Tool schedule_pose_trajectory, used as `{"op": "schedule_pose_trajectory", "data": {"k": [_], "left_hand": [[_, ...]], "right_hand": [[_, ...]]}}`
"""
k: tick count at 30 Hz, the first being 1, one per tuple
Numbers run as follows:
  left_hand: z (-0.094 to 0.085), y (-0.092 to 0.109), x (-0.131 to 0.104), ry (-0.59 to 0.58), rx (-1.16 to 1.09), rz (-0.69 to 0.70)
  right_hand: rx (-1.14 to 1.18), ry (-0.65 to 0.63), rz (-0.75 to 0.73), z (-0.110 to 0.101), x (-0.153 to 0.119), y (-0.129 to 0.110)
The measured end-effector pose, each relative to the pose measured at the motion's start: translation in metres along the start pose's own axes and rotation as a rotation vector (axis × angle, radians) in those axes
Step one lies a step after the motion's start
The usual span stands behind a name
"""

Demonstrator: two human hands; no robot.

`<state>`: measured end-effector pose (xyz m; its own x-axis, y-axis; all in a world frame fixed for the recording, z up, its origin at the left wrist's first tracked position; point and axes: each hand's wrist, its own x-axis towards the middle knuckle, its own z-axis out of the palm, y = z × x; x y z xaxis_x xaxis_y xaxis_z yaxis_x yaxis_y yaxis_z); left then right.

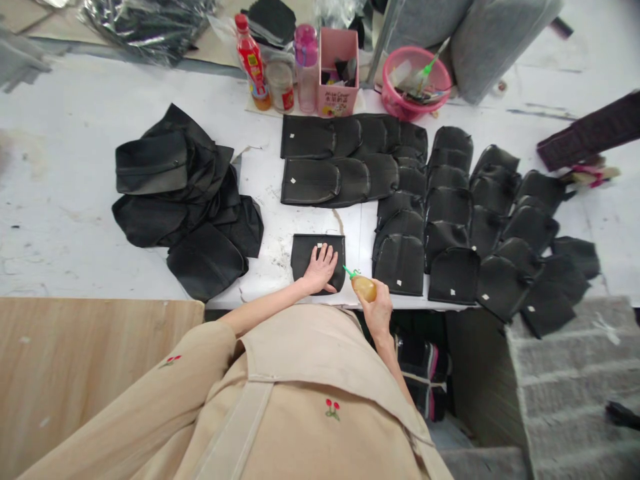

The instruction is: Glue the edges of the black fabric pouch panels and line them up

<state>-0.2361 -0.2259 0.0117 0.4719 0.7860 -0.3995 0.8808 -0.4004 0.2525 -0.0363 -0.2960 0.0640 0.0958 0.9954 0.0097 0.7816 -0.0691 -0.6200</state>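
My left hand [321,268] lies flat with its fingers spread on a black leather-like piece [303,252] near the table's front edge. A small white tag sits on that piece, just above my fingertips. In my right hand [379,308] is a squeeze bottle [365,289] with yellowish contents and a green nozzle. Its tip points left and is close to the right edge of the black piece; whether it touches, I cannot tell.
Left stands a loose heap of black pieces [200,200]. Overlapping rows of black pieces [400,260] cover the right side. Along the back are a red-capped drink bottle [253,63], a jar [281,85], a pink box [339,103] and a pink basket [393,100].
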Motion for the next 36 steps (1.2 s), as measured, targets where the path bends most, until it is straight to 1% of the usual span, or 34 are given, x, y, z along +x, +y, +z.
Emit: {"op": "schedule_pose_trajectory", "data": {"k": [7,18,24,31,36], "left_hand": [[0.007,-0.001,0.002,0.016,-0.002,-0.003],[0.011,-0.002,0.003,0.019,0.007,0.001],[0.014,-0.003,0.003,0.03,0.019,0.006],[0.012,-0.004,0.002,0.02,0.018,0.001],[0.013,-0.004,0.002,0.018,0.02,0.002]], "right_hand": [[0.022,-0.02,0.025,-0.004,0.001,-0.006],[0.058,-0.002,0.045,-0.007,-0.029,0.0],[0.05,-0.004,0.093,-0.01,-0.04,-0.004],[0.073,-0.009,0.131,-0.008,-0.053,-0.003],[0.072,-0.038,0.152,-0.011,-0.058,-0.005]]}}
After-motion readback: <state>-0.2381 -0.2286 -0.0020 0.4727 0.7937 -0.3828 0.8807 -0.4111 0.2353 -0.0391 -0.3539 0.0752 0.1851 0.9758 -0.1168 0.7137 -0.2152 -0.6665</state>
